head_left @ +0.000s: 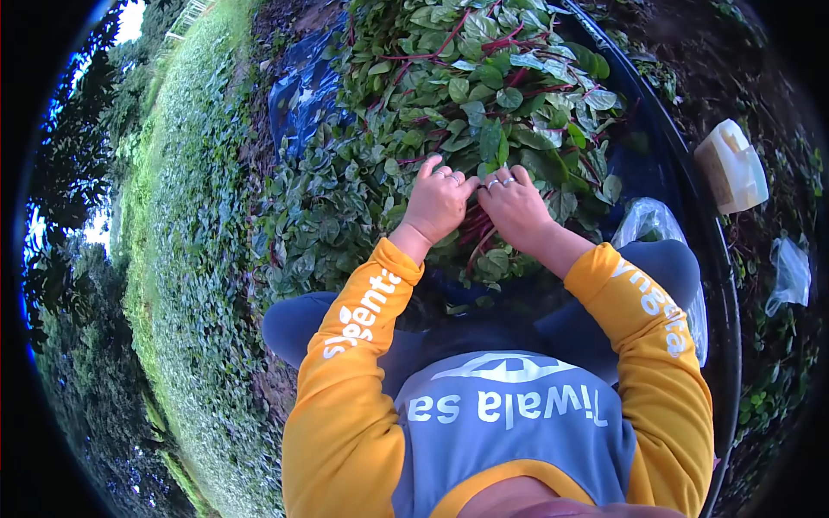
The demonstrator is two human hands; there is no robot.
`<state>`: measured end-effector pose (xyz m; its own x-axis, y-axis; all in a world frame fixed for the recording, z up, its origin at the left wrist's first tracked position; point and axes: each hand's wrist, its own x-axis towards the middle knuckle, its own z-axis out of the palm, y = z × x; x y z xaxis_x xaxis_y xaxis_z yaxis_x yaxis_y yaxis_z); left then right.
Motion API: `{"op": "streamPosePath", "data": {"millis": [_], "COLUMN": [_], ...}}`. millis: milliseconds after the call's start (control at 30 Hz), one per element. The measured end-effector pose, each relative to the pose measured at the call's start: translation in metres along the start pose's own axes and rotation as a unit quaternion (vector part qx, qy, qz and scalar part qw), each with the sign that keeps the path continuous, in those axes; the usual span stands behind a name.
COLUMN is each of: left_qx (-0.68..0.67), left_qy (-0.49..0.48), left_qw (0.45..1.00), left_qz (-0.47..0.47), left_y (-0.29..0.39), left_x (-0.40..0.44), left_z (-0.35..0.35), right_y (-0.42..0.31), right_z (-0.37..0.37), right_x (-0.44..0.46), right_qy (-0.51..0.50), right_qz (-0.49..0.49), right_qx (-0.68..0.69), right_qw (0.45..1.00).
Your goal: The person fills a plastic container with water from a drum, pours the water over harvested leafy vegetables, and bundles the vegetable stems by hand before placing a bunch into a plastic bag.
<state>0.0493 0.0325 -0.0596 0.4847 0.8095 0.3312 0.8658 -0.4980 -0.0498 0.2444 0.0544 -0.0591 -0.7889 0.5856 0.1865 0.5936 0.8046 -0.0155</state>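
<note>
A large heap of leafy greens with red-purple stems [509, 95] lies in front of me. My left hand [434, 205] and my right hand [516, 207] meet over its near side, fingertips almost touching. Both have curled fingers pressed in a pinch, and rings show on each. What sits between the fingertips is too small to make out. Just below the hands, a bunch of red stems [477, 231] points toward me. Leaves surround both hands and hide what lies under them.
Along the right runs a dark curved rim [732, 345]. Beyond it stand a whitish plastic jug [744, 168] and a crumpled clear bag [787, 274]. Another clear plastic bag [648, 220] lies by my right knee. Blue plastic sheeting [306, 95] lies at the left, beside growing plants [194, 259].
</note>
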Motion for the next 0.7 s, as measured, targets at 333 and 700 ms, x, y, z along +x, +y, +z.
{"op": "streamPosePath", "data": {"millis": [333, 700], "left_qx": [-0.239, -0.556], "left_qy": [-0.187, -0.002], "left_qw": [0.868, 0.695], "left_qz": [-0.392, -0.457], "left_y": [-0.032, 0.011], "left_x": [0.005, 0.048], "left_z": [-0.010, 0.053], "right_y": [-0.009, 0.001], "right_z": [0.009, -0.005], "right_x": [-0.002, 0.002], "right_qy": [0.057, 0.014], "right_qz": [-0.046, -0.068], "right_qx": [-0.014, -0.016], "right_qw": [0.997, 0.997]}}
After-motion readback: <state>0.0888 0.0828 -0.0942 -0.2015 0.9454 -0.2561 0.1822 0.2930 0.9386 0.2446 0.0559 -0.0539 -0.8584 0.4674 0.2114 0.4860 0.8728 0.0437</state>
